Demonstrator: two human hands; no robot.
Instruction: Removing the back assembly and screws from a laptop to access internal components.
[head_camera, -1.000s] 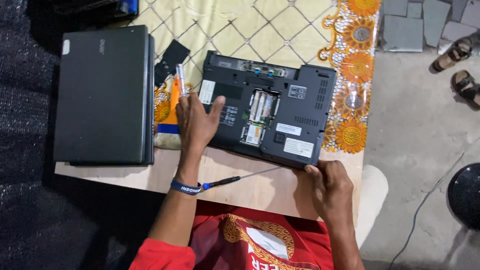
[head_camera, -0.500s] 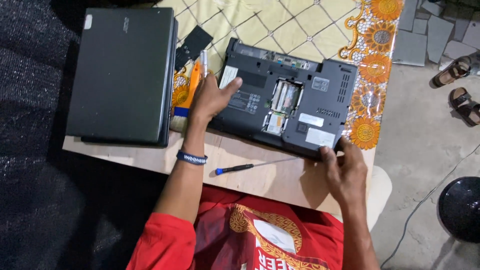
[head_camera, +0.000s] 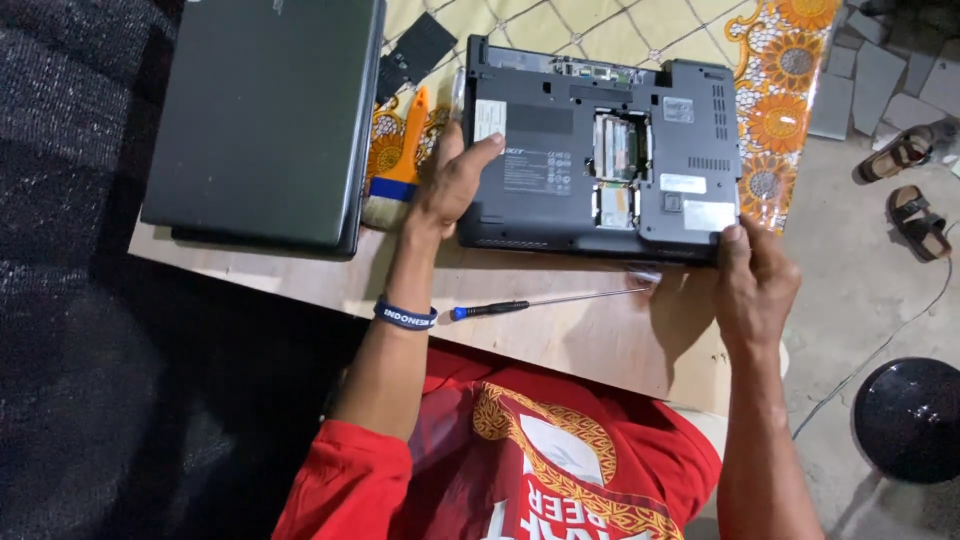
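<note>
A wooden table (head_camera: 600, 340) is carrying an upturned laptop (head_camera: 600, 150) at one o'clock, a closed laptop (head_camera: 265, 115) at ten o'clock, a screwdriver (head_camera: 545, 300) at centre, and a patterned cloth (head_camera: 780, 110) underneath.

The upturned laptop (head_camera: 600, 150) is dark grey with white and silver labels. At nine o'clock from it, a closed laptop (head_camera: 265, 115) is dull greenish black. Between them lies a brush (head_camera: 398, 165) with an orange handle and a blue band. The cloth (head_camera: 780, 90) is cream with a diamond grid and an orange flower border. The screwdriver (head_camera: 530, 303) has a blue and black handle. The shirt (head_camera: 540, 460) is red with a gold-edged print.
</note>
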